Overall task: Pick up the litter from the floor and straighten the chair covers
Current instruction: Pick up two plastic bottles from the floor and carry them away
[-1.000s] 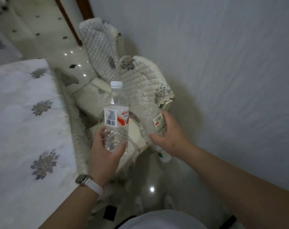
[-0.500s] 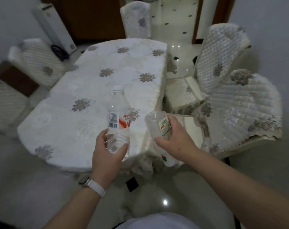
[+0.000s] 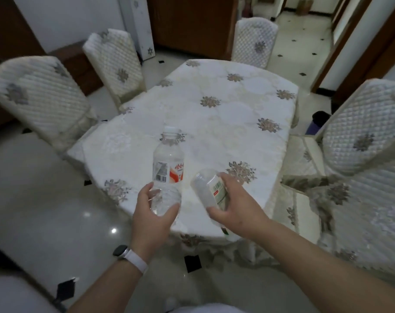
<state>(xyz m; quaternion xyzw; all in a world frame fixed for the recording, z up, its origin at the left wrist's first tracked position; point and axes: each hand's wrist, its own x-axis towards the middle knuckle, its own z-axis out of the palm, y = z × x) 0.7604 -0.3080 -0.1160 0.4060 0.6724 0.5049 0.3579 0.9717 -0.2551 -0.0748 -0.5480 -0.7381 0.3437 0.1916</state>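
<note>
Left hand (image 3: 153,213) grips the lower body of the upright bottle (image 3: 168,163), thumb on the 3 o'clock side and fingers wrapped round the 9 o'clock side. The bottle is clear, with a red and white label and barcode, its neck pointing to 12 o'clock. A watch (image 3: 124,251) on a white strap sits on that wrist.

Right hand (image 3: 234,206) grips the tilted bottle (image 3: 206,188) around its labelled middle, fingers curled over the top and thumb underneath. Its base points to 11 o'clock and its neck pokes out below the hand toward 5 o'clock. It is clear with a green and white label. The two bottles are near each other but apart.

Both bottles are held above the near end of the bench (image 3: 214,114), which wears a white cloth with grey floral patches. Neither touches the cloth, as far as I can tell.

There are quilted covered chairs around the bench:
- Near left chair (image 3: 40,96) stands at 9 o'clock of the bench.
- Far left chair (image 3: 115,62) stands at 10 o'clock.
- End chair (image 3: 253,41) stands at 12 o'clock.
- Right chair (image 3: 363,127) stands at 3 o'clock.
- Near right chair (image 3: 361,211) stands at 4 o'clock, and its cover looks rumpled and bunched at the seat edge.

A dark bin (image 3: 316,122) sits at 2 o'clock between the bench corner and the right chair. The floor (image 3: 45,199) is glossy pale tile with small black diamonds.
</note>
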